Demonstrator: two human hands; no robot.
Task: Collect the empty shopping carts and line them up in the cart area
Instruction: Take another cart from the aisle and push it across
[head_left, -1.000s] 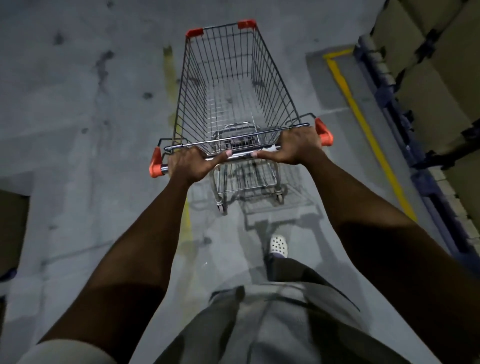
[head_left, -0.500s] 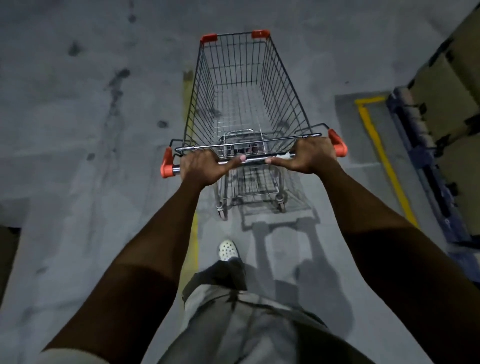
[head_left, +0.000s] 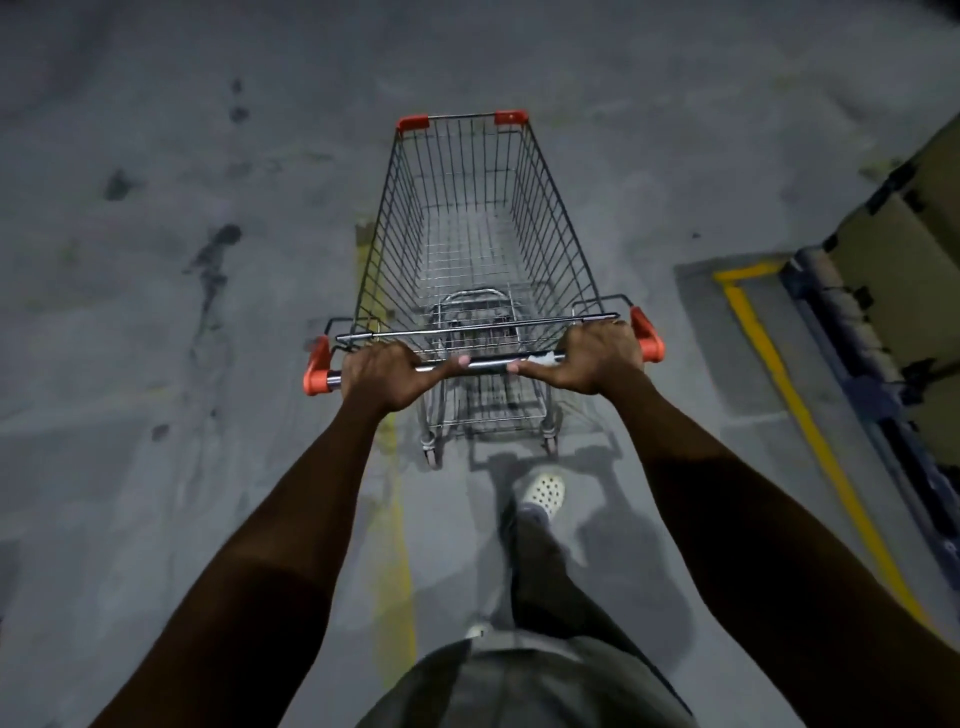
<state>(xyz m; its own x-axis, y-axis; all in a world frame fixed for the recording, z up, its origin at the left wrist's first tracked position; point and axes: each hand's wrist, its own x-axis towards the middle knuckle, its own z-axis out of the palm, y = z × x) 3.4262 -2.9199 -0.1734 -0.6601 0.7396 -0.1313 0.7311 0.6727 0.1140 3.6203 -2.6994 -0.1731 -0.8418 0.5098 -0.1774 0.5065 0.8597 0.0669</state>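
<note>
The shopping cart (head_left: 470, 270), a wire basket with nothing in it, stands on a grey concrete floor (head_left: 156, 312) directly ahead of the person pushing it, its long side running away from the camera. Both bare hands are wrapped around the metal handle bar (head_left: 488, 362) at the near end of the cart: the left hand (head_left: 387, 374) closes over the bar just inside the red end cap (head_left: 316, 366) on that side, and the right hand (head_left: 597, 358) closes over it just inside the matching red cap (head_left: 647, 340) on the other. The fingers curl over the top of the bar and the thumbs point inward toward each other along it, leaving a short bare stretch of bar between them. The basket lies wholly beyond the grip, with two more red corner guards (head_left: 413, 122) at its far rim. A folded child seat flap (head_left: 475, 312) rests against the back of the basket just past the handle. The rear wheels (head_left: 432, 457) touch the floor below the hands. A faded yellow line (head_left: 392, 545) runs along the floor under the cart's left side, and a brighter yellow line (head_left: 795, 405) borders a pallet (head_left: 852, 353) stacked with cardboard boxes (head_left: 914, 249) well off to the right. One foot in a pale perforated shoe (head_left: 543, 491) is planted just behind the wheels.
</note>
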